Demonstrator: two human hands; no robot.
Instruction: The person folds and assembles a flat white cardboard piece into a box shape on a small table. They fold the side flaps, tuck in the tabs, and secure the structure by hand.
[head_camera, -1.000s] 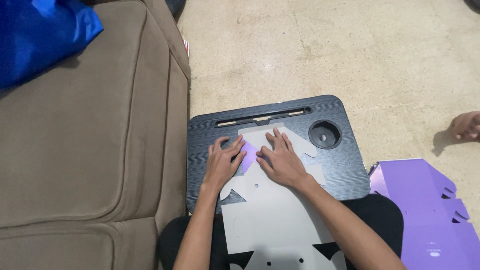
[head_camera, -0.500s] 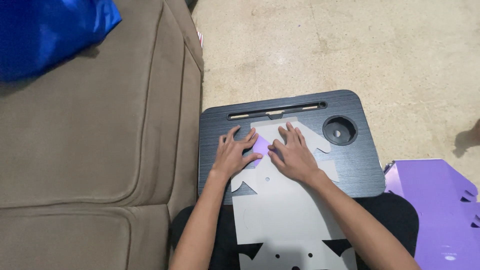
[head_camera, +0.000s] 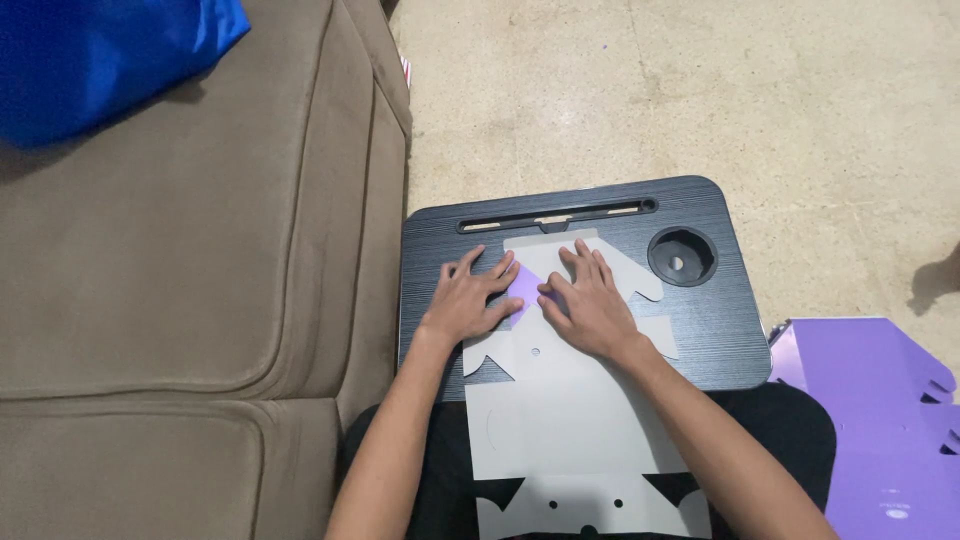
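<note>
Pressing flat-fingered, the left hand (head_camera: 465, 300) and right hand (head_camera: 590, 305) crease a purple flap (head_camera: 523, 287) on the grey die-cut card sheet (head_camera: 560, 410) lying across the black lap tray (head_camera: 700, 330), seemingly mid-fold and needing firm, even pressure next.

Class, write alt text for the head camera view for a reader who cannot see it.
Both hands, left hand and right hand, press a purple flap of a grey die-cut card sheet flat on a black lap desk, beside a brown sofa.
</note>
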